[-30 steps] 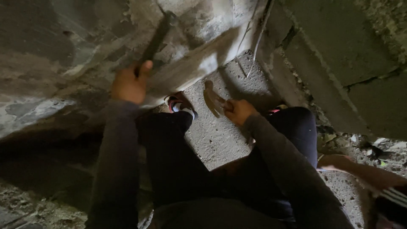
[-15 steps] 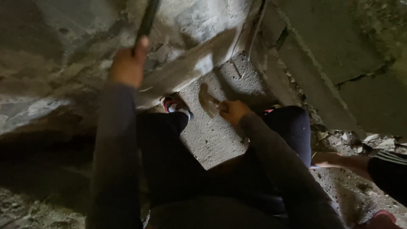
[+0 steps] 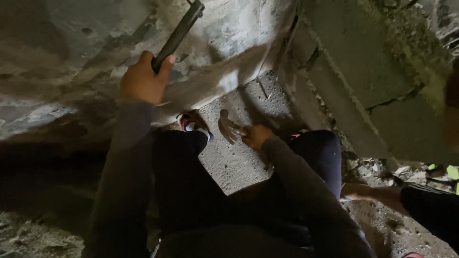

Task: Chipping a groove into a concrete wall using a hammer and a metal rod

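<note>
The person crouches over a grey concrete block (image 3: 229,162) that lies on the floor between their knees. The left hand (image 3: 142,79) is lifted toward 11 o'clock, fingers closed tight around the lower end of a dark metal bar (image 3: 178,34) that slants up and away to 12 o'clock; its head is cut off by the top edge, so what kind of tool it is cannot be told. The right hand (image 3: 257,136), at the middle of the view, is closed on a pale flat tool (image 3: 228,128) whose blade points toward 9 o'clock and rests on or just above the block's top face. The two hands are well apart.

This looks like the raised part of a stroke, with the bar up and the pale tool set on the block. Bringing the bar down would call for a steady right hand, with the fingers kept clear of the struck end.

A red and white shoe (image 3: 191,123) shows just beside the block at 10 o'clock. A block wall (image 3: 363,71) fills the view from 1 to 3 o'clock. Another person's bare forearm (image 3: 377,193) reaches in from 4 o'clock, low over the rubble.

Against the frame from a second ago, the left hand and bar have climbed higher, the right hand has stayed at the same place on the block, and the other person's arm has reached further in.
</note>
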